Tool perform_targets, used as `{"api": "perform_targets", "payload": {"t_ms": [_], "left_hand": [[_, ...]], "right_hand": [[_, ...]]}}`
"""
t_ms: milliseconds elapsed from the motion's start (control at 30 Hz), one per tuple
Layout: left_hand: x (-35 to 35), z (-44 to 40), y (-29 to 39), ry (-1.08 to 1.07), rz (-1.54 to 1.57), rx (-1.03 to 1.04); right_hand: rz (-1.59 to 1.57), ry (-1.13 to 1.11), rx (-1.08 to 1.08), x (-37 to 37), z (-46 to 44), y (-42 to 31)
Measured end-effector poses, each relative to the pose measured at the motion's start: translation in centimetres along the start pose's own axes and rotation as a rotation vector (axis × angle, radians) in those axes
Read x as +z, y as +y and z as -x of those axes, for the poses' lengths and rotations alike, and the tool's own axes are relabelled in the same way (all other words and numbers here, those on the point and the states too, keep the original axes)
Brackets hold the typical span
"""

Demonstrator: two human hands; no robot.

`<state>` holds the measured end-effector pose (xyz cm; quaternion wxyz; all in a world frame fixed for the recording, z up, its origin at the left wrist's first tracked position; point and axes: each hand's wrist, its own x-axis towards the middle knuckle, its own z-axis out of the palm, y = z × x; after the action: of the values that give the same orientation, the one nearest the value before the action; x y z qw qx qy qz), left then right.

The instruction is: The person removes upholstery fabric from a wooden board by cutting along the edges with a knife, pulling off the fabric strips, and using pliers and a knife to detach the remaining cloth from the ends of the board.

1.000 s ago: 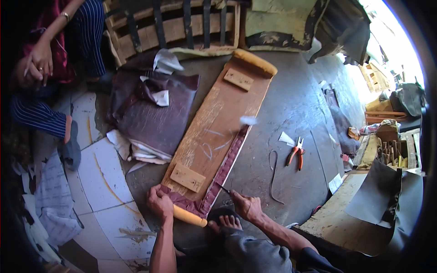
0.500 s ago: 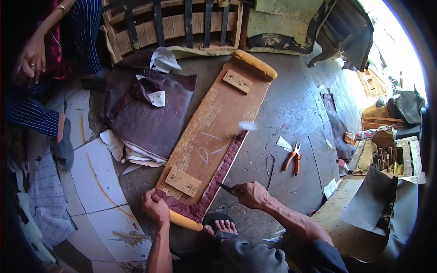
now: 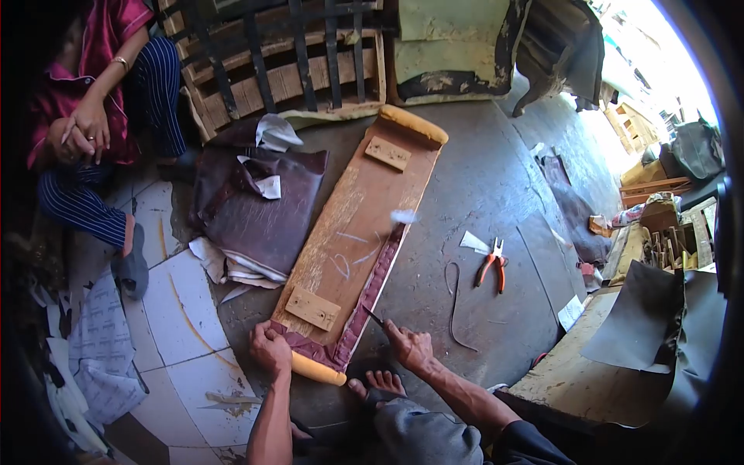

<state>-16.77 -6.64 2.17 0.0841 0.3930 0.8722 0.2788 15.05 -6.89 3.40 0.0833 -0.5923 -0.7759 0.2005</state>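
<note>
A long wooden board [image 3: 349, 225] with yellow foam-padded ends lies slantwise in front of me, its bare side up. Two small wood blocks are fixed on it, and chalk-like marks show between them. Maroon covering [image 3: 374, 291] is folded over its right edge and near corner. My left hand [image 3: 271, 349] is closed around the near left corner, on the covering and foam. My right hand [image 3: 409, 346] grips a thin dark pointed tool [image 3: 373, 315], whose handle is hidden in the fist. Its tip is at the maroon strip; whether it touches cannot be told.
Pliers with orange handles [image 3: 491, 266] and a dark cord [image 3: 454, 306] lie right of the board. Folded maroon leather-like material [image 3: 256, 201] is at its left. A seated person [image 3: 93, 116] is at upper left, near a wooden frame with black straps [image 3: 279, 58].
The view has shifted slightly, showing more of the seated person, whose two hands are now together. My right hand has brought the tool's tip closer to the maroon strip. My left hand keeps its grip.
</note>
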Motion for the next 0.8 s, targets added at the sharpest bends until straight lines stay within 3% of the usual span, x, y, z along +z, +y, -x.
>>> {"api": "perform_targets", "payload": {"t_ms": [133, 200, 333, 400, 567, 633, 667, 733, 800], "left_hand": [[-0.3, -0.3, 0.0, -0.044, 0.019, -0.095], [-0.2, -0.4, -0.2, -0.034, 0.028, -0.013], [-0.6, -0.2, 0.2, -0.081, 0.069, -0.069], [-0.8, -0.2, 0.7, -0.064, 0.071, -0.057], [0.0, -0.1, 1.0, -0.061, 0.029, -0.093], [-0.1, 0.3, 0.3, -0.051, 0.009, -0.084], [0.1, 0.2, 0.0, -0.051, 0.016, -0.087], [0.6, -0.1, 0.2, -0.031, 0.049, -0.096], [0.4, -0.3, 0.0, -0.053, 0.009, -0.053]], "right_hand": [[-0.280, -0.192, 0.190, -4.7, -2.0, -1.2], [-0.254, -0.262, 0.222, -7.2, -3.2, -1.5], [-0.249, -0.370, 0.267, -8.5, -5.2, -0.8], [-0.403, -0.541, 0.423, -9.5, -6.2, -0.9], [-0.323, -0.611, 0.332, -10.0, -9.3, -1.1], [-0.360, -0.745, 0.485, -10.4, -10.7, -2.1], [-0.361, -0.752, 0.490, -9.2, -10.1, -1.6], [-0.282, -0.500, 0.262, -6.5, -8.1, 0.4], [-0.309, -0.418, 0.265, -6.6, -6.8, -0.6]]}}
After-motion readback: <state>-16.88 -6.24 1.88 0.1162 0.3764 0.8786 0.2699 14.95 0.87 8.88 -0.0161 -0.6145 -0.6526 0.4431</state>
